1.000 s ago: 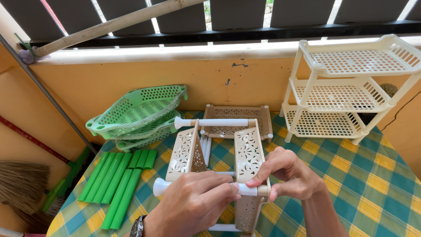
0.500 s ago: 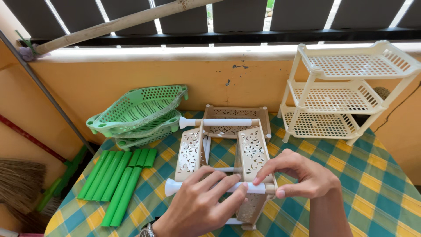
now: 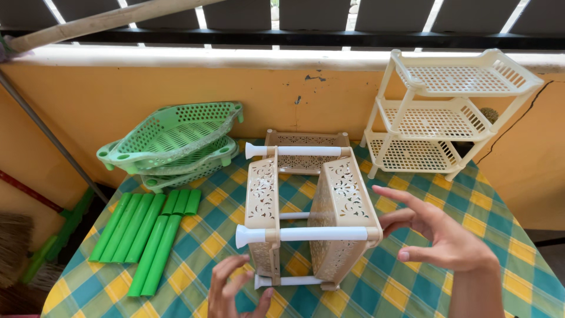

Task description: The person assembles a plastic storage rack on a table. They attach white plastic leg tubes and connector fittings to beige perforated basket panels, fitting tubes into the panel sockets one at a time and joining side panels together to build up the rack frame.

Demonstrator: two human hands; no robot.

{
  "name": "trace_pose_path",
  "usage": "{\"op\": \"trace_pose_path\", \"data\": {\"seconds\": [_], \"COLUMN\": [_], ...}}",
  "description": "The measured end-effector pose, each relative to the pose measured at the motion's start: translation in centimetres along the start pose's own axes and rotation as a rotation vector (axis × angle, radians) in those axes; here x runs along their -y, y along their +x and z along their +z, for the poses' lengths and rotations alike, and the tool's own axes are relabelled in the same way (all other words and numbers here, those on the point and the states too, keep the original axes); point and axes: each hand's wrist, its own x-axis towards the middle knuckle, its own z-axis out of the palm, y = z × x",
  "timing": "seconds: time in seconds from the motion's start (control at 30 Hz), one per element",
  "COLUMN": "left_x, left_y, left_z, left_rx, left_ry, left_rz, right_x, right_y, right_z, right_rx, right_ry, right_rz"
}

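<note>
Two beige perforated trays stand on edge in front of me on the checked tablecloth, joined by white tubes into a half-built rack lying on its side; a third beige tray lies flat behind it against the wall. My left hand is low at the near edge, fingers loosely spread and holding nothing, just beside the lower white tube. My right hand floats just right of the rack, fingers apart and curved, off the end of the upper front tube; I grasp nothing with it. To my left lie green tubes in rows, with a stack of green trays behind them. A finished cream three-tier rack stands at the far right corner.
</note>
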Motion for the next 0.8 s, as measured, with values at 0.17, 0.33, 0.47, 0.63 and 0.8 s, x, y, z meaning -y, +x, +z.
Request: {"op": "trace_pose_path", "data": {"seconds": [0.17, 0.33, 0.47, 0.63, 0.8], "left_x": [3.6, 4.3, 4.4, 4.5, 4.7], "left_y": [-3.1, -3.6, -3.5, -3.8, -4.4], "left_z": [-0.6, 0.2, 1.0, 1.6, 1.8], "left_rx": [0.316, 0.501, 0.509, 0.473, 0.452], "left_ry": [-0.075, -0.167, -0.281, -0.336, -0.336], "left_rz": [-0.372, -0.552, -0.675, -0.671, -0.675], "right_x": [-4.7, -10.2, -13.5, -15.4, -15.7], "right_y": [-1.2, -2.2, -2.0, -1.8, -1.7], "right_z": [4.3, 10.6, 13.9, 15.6, 16.1], "right_rx": [-0.117, -0.195, -0.221, -0.215, -0.216], "right_ry": [-0.263, -0.449, -0.439, -0.36, -0.313], "right_rz": [0.079, 0.306, 0.203, 0.226, 0.24]}}
